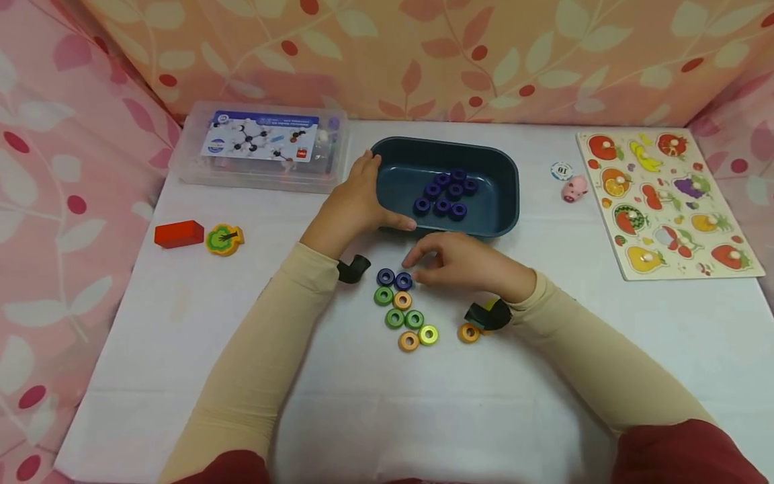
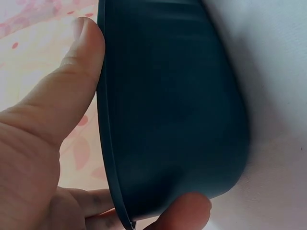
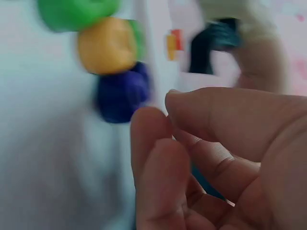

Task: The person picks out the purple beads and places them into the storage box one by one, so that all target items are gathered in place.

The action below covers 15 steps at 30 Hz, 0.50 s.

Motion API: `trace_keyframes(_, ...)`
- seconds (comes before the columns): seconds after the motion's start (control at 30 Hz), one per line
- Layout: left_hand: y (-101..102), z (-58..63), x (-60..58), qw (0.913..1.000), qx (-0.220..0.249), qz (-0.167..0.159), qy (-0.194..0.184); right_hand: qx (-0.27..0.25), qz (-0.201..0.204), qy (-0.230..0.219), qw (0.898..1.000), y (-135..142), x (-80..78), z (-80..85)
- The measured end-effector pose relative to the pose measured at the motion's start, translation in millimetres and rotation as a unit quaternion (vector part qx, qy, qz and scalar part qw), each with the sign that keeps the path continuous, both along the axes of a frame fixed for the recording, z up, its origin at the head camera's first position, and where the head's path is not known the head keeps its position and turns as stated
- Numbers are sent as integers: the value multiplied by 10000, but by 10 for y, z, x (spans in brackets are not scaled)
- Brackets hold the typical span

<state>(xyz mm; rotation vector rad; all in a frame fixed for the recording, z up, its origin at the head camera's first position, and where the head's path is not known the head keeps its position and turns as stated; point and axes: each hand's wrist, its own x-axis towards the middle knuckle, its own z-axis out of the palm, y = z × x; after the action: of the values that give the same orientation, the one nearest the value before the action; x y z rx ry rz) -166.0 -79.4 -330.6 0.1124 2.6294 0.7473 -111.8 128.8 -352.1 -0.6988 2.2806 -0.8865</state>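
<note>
A dark teal plastic tub [image 1: 508, 195] holds several purple rings [image 1: 455, 189]. My left hand [image 1: 353, 205] grips the tub's left end, its thumb along the near rim and its fingers around the far corner. In the left wrist view, the thumb lies on the rim and a fingertip presses the outer wall [image 2: 177, 105]. My right hand [image 1: 468, 265] hovers in front of the tub, thumb and fingers bent, nothing visible between them. Its fingertips are close beside a purple ring [image 1: 403, 281]. Green rings [image 1: 395, 318], orange rings [image 1: 408, 341] and a yellow-green ring [image 1: 428, 335] lie below it.
Another orange ring [image 1: 468, 333] lies by the right wrist. A clear molecular model box [image 1: 260, 175] stands at back left. Left lie a red block [image 1: 179, 234] and a tree piece [image 1: 224, 239]. Right are a pig figure [image 1: 574, 189], a round token [image 1: 561, 171] and a fruit puzzle board [image 1: 671, 202].
</note>
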Motion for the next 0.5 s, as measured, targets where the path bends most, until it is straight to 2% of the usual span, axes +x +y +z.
trace_keyframes(0.1, -1, -1, -5, 10000, 39, -46, 12, 44, 206, 188, 9996, -90, 30, -128)
trace_keyframes(0.23, -7, -7, -11, 9999, 67, -79, 34, -73, 288, 28, 9996, -139, 31, -211)
trace_keyframes(0.37, -21, -2, -5, 9999, 9, -79, 88, -126, 256, -101, 9995, -144, 33, -213)
trace_keyframes(0.5, -21, 3, 2, 9999, 30, -73, 102, -2, 256, -158, 9995, -97, 54, -136)
